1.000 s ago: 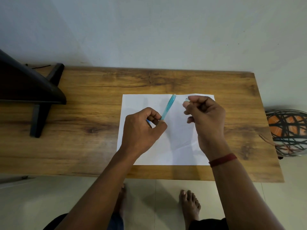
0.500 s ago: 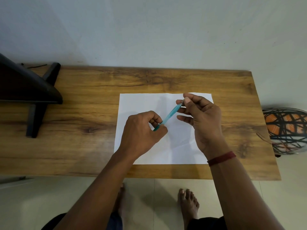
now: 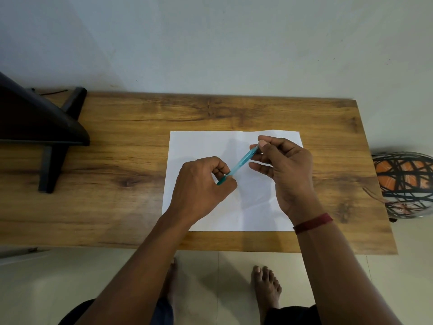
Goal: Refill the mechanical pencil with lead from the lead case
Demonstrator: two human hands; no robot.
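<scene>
Over the white paper (image 3: 206,146), left hand (image 3: 201,184) grips mechanical pencil (image 3: 241,164) low end, right hand (image 3: 283,170), apart a second ago, now pinches its top end, likely recapping; lead case unseen.

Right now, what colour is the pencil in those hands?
Translucent teal-blue mechanical pencil, seen best in the head view.

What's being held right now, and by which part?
A teal mechanical pencil, above the paper. The left hand pinches its lower end; the right hand grips its upper end with fingertips. No lead case is visible.
</scene>
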